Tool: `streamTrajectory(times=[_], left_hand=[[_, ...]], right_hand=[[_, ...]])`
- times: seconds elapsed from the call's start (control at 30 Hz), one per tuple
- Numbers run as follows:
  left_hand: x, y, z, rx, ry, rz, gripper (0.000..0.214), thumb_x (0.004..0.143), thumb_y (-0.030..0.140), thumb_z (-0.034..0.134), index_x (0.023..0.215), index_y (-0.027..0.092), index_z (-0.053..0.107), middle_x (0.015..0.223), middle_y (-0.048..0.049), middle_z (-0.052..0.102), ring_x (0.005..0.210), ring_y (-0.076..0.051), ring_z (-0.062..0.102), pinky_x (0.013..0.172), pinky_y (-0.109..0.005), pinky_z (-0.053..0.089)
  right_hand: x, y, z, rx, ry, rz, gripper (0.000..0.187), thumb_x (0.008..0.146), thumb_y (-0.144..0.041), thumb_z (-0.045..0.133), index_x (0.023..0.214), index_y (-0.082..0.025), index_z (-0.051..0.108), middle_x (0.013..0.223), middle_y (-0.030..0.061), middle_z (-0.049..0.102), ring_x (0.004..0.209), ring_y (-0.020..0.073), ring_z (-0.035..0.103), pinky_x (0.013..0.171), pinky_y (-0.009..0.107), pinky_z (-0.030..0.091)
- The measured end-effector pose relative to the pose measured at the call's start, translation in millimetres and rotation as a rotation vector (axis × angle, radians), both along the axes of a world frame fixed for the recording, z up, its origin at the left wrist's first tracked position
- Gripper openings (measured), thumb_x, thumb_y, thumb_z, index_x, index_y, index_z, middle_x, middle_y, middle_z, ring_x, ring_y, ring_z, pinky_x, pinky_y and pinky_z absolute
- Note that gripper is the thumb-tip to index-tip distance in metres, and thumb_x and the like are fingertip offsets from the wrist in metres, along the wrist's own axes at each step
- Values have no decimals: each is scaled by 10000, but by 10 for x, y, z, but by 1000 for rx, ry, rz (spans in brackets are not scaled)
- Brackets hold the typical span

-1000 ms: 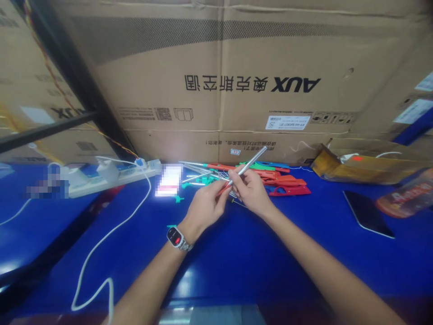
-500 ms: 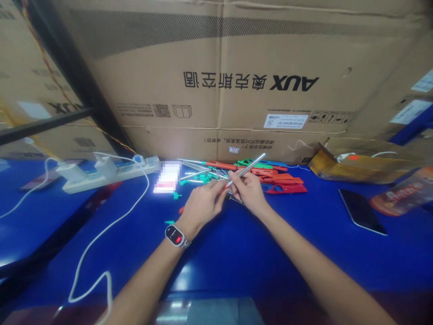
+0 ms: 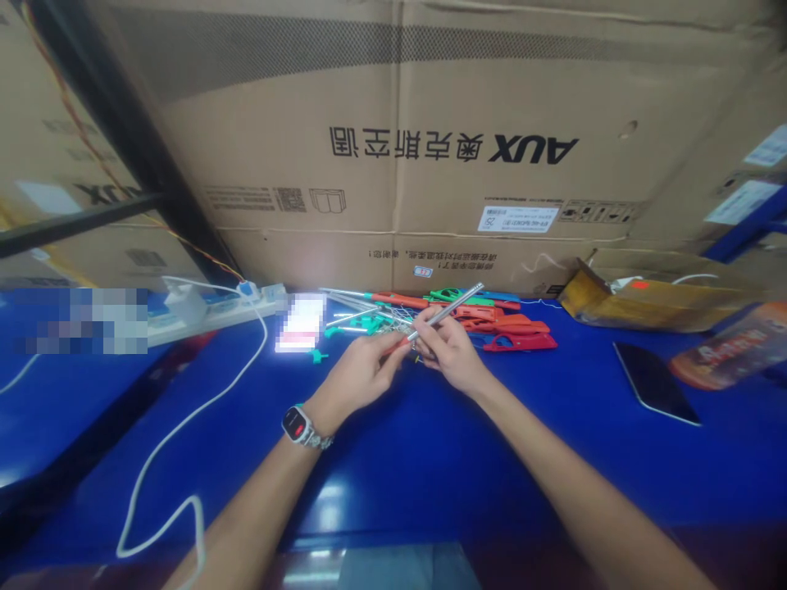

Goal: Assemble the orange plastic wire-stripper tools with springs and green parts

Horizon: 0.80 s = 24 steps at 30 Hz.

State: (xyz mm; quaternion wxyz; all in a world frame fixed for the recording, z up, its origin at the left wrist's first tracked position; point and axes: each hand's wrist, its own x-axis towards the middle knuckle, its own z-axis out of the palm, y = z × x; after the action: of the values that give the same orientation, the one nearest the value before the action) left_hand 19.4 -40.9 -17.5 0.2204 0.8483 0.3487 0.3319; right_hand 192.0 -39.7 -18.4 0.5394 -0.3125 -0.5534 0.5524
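Both hands meet above the blue table, around a slim silver metal tube (image 3: 456, 301) that slants up to the right. My right hand (image 3: 452, 348) is closed on the tube, thumb and fingers pinching it. Close to the tube's lower end, my left hand (image 3: 362, 365) is closed round a narrow red part (image 3: 397, 346), mostly hidden by the fingers. It looks like a lighter's body; whether it joins the tube I cannot tell. Behind the hands lie several orange and red long-nosed lighters (image 3: 522, 325), thin metal rods (image 3: 348, 318) and small green plastic pieces (image 3: 318, 356).
A lit phone (image 3: 301, 322) lies left of the pile, near a white power strip (image 3: 209, 311) with a trailing cable (image 3: 175, 438). On the right are a dark phone (image 3: 655, 383), an orange-labelled container (image 3: 729, 348) and an open carton (image 3: 664, 303). A large cardboard box (image 3: 393, 98) stands behind.
My left hand has shifted a little left and down, its wrist turning slightly. The red end that stuck out beneath it is out of sight. My right hand keeps hold of the tube.
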Motion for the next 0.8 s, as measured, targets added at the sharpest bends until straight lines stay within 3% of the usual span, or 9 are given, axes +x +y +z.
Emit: streamTrajectory(times=[0.17, 0.37, 0.53, 0.7, 0.8], left_hand=[[-3, 1, 0, 19, 22, 42, 276, 1035, 313, 421, 875, 174, 599, 733, -18, 636, 633, -142, 579, 593, -245, 393], [89, -19, 0, 30, -38, 25, 188, 1022, 286, 456, 893, 181, 545, 759, -11, 616, 632, -134, 551, 614, -252, 381], [151, -14, -14, -232, -385, 46, 254, 1025, 390, 442, 859, 201, 472, 587, 70, 472, 458, -95, 459, 505, -224, 379], [138, 37, -24, -389, -743, -34, 274, 977, 424, 544, 849, 198, 459, 700, 46, 512, 598, -90, 534, 607, -216, 480], [144, 51, 16, -516, -910, -70, 323, 931, 453, 614, 835, 208, 426, 644, 84, 414, 499, -57, 426, 504, -176, 411]], right_hand=[[-35, 15, -37, 53, -52, -219, 426, 783, -569, 736, 806, -203, 518, 559, -69, 524, 369, 51, 371, 333, 203, 276], [-33, 29, -47, 124, -54, -274, 413, 784, -571, 728, 884, -205, 564, 661, -52, 531, 466, 65, 406, 404, 209, 350], [-93, -53, -123, 106, -112, -189, 416, 830, -614, 654, 879, -217, 542, 697, -43, 531, 496, 77, 411, 423, 211, 338], [-196, -121, -178, 129, -167, -135, 376, 886, -585, 607, 893, -213, 550, 733, -23, 586, 497, 76, 418, 448, 225, 336], [-232, -100, -208, 114, -191, -124, 384, 886, -593, 598, 878, -212, 553, 686, -34, 559, 499, 85, 423, 454, 228, 338]])
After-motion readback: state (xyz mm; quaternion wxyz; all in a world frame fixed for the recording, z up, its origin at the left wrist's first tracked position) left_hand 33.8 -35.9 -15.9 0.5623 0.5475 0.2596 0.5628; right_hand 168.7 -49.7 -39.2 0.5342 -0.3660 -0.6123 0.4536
